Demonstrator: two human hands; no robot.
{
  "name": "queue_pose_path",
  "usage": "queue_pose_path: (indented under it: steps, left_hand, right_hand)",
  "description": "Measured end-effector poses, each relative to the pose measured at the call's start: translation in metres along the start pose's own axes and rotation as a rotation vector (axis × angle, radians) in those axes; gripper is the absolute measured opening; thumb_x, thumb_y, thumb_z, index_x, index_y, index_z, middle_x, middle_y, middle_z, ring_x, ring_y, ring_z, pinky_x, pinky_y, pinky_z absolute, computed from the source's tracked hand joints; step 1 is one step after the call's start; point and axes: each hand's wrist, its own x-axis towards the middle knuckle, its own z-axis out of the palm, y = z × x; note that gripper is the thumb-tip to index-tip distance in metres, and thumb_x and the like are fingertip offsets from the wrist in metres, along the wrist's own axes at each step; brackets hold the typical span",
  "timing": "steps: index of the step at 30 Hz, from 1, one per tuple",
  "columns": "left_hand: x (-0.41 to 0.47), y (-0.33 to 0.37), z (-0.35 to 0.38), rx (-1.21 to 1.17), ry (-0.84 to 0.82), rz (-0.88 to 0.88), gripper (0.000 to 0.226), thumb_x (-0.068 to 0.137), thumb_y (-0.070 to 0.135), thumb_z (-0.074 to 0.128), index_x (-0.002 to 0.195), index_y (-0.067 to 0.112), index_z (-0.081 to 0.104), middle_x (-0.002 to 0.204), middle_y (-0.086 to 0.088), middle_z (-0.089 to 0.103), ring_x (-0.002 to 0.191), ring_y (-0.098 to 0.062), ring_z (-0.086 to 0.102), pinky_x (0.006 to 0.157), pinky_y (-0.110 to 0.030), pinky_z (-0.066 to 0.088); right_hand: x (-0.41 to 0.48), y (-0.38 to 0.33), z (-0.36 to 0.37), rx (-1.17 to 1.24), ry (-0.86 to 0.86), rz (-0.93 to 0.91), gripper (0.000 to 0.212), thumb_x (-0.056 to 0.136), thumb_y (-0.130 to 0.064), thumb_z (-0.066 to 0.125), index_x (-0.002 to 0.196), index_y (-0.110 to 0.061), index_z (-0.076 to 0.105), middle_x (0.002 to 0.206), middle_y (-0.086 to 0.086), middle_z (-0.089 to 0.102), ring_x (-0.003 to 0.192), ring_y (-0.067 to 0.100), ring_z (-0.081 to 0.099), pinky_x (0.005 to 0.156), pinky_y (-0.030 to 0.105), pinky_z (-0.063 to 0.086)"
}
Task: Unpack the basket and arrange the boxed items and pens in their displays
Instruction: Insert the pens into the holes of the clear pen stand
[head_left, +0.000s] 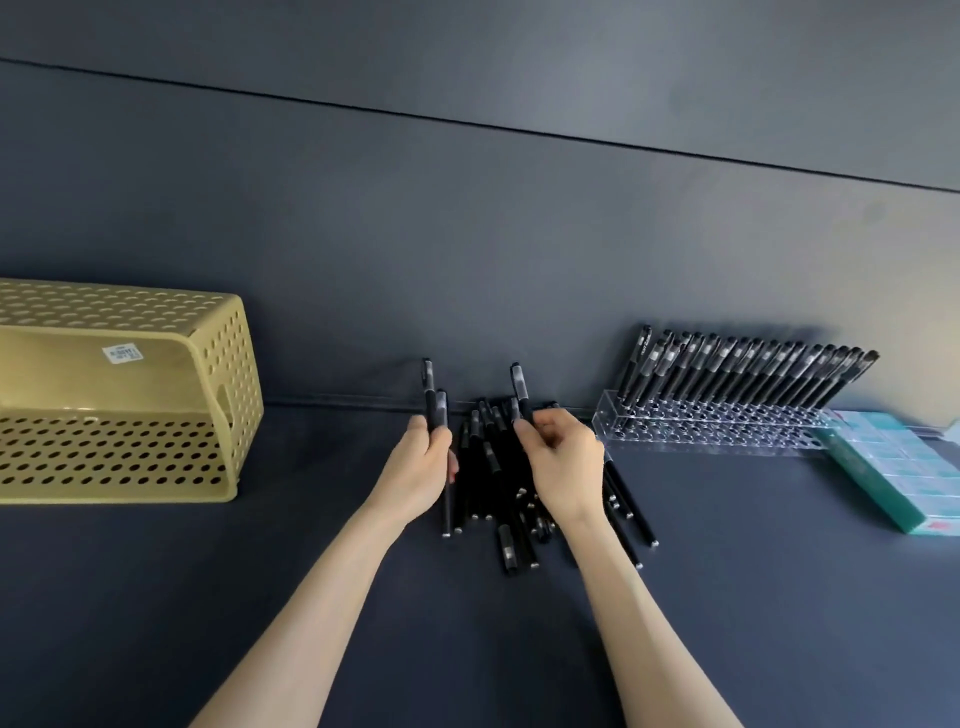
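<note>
A heap of black pens lies on the dark table in the middle. My left hand grips a few black pens upright at the heap's left edge. My right hand pinches one black pen, cap up, over the heap. A clear acrylic pen stand at the right holds a back row of several black pens leaning left to right. The yellow perforated basket lies on its side at the left, its inside bare.
Teal boxed items lie in a row at the far right, next to the stand. The dark wall rises right behind the heap and the stand. Bare dark table surface spreads in front of the basket.
</note>
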Motion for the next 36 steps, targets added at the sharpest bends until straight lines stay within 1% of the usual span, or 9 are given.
queue_pose_path:
  steps: [2, 4, 6, 9, 11, 14, 19, 30, 36]
  left_hand:
    - [-0.009, 0.008, 0.006, -0.23, -0.005, 0.037, 0.017, 0.102, 0.025, 0.034, 0.093, 0.013, 0.04, 0.058, 0.005, 0.05, 0.045, -0.012, 0.05, 0.051, -0.035, 0.051]
    - [-0.016, 0.016, 0.016, -0.341, -0.035, 0.081, 0.017, 0.102, 0.025, 0.035, 0.091, 0.013, 0.04, 0.058, 0.006, 0.046, 0.041, -0.011, 0.04, 0.037, -0.027, 0.04]
    - [-0.023, 0.022, 0.027, -0.391, -0.07, 0.103, 0.016, 0.102, 0.024, 0.039, 0.095, 0.013, 0.048, 0.06, 0.007, 0.045, 0.044, -0.008, 0.033, 0.037, -0.022, 0.026]
    - [-0.032, 0.031, 0.048, -0.417, -0.091, 0.119, 0.018, 0.1, 0.019, 0.044, 0.101, 0.012, 0.061, 0.064, 0.008, 0.049, 0.05, -0.006, 0.041, 0.044, -0.02, 0.034]
    - [-0.036, 0.037, 0.065, -0.406, -0.082, 0.102, 0.018, 0.1, 0.021, 0.043, 0.1, 0.011, 0.058, 0.067, 0.004, 0.051, 0.05, -0.007, 0.046, 0.046, -0.022, 0.04]
    - [-0.039, 0.046, 0.1, -0.357, -0.077, 0.021, 0.02, 0.101, 0.031, 0.04, 0.102, 0.014, 0.049, 0.056, 0.006, 0.045, 0.039, -0.007, 0.032, 0.037, -0.021, 0.027]
    - [-0.049, 0.066, 0.173, -0.386, -0.105, 0.01, 0.027, 0.095, 0.037, 0.052, 0.089, 0.011, 0.056, 0.05, 0.011, 0.036, 0.037, -0.004, 0.025, 0.034, -0.017, 0.019]
    - [-0.057, 0.082, 0.234, -0.24, -0.006, 0.101, 0.024, 0.09, 0.03, 0.062, 0.081, 0.008, 0.06, 0.049, 0.012, 0.032, 0.041, -0.006, 0.027, 0.038, -0.016, 0.023]
    - [-0.045, 0.082, 0.23, -0.453, 0.113, 0.098, 0.025, 0.099, 0.034, 0.045, 0.097, 0.015, 0.06, 0.054, 0.009, 0.042, 0.043, -0.008, 0.034, 0.039, -0.021, 0.03]
  right_hand:
    - [0.001, -0.006, -0.008, 0.144, -0.025, -0.012, 0.005, 0.088, -0.022, 0.064, 0.085, -0.017, 0.065, 0.064, -0.006, 0.065, 0.064, 0.013, 0.06, 0.066, 0.026, 0.046]
    - [0.001, -0.008, -0.019, 0.252, -0.09, -0.031, 0.004, 0.09, -0.018, 0.061, 0.087, -0.015, 0.063, 0.064, -0.006, 0.066, 0.062, 0.014, 0.058, 0.065, 0.027, 0.046]
    - [0.001, -0.007, -0.033, 0.358, -0.144, -0.037, 0.007, 0.091, -0.013, 0.058, 0.092, -0.008, 0.063, 0.068, -0.003, 0.069, 0.062, 0.016, 0.057, 0.063, 0.029, 0.046]
    - [0.004, 0.002, -0.058, 0.528, -0.196, 0.013, 0.012, 0.092, -0.004, 0.055, 0.103, -0.001, 0.059, 0.08, 0.003, 0.07, 0.07, 0.02, 0.066, 0.065, 0.029, 0.055]
    - [0.006, 0.01, -0.077, 0.602, -0.205, 0.044, 0.014, 0.091, -0.001, 0.055, 0.103, -0.006, 0.056, 0.086, 0.006, 0.068, 0.069, 0.02, 0.069, 0.063, 0.026, 0.056]
    - [0.01, 0.028, -0.112, 0.662, -0.196, 0.062, 0.029, 0.087, 0.002, 0.06, 0.11, -0.014, 0.052, 0.086, 0.008, 0.065, 0.073, 0.024, 0.07, 0.063, 0.028, 0.057]
    - [0.026, 0.063, -0.175, 0.668, -0.251, 0.032, 0.061, 0.085, 0.007, 0.061, 0.129, -0.025, 0.034, 0.078, 0.01, 0.047, 0.081, 0.018, 0.061, 0.066, 0.033, 0.058]
    - [0.069, 0.085, -0.226, 0.514, -0.198, -0.074, 0.031, 0.093, -0.018, 0.056, 0.121, -0.012, 0.044, 0.093, 0.01, 0.056, 0.066, 0.01, 0.064, 0.065, 0.032, 0.058]
    - [0.092, 0.073, -0.217, 0.449, -0.051, -0.244, 0.035, 0.09, -0.011, 0.06, 0.114, -0.027, 0.04, 0.072, -0.003, 0.059, 0.058, 0.015, 0.066, 0.062, 0.026, 0.055]
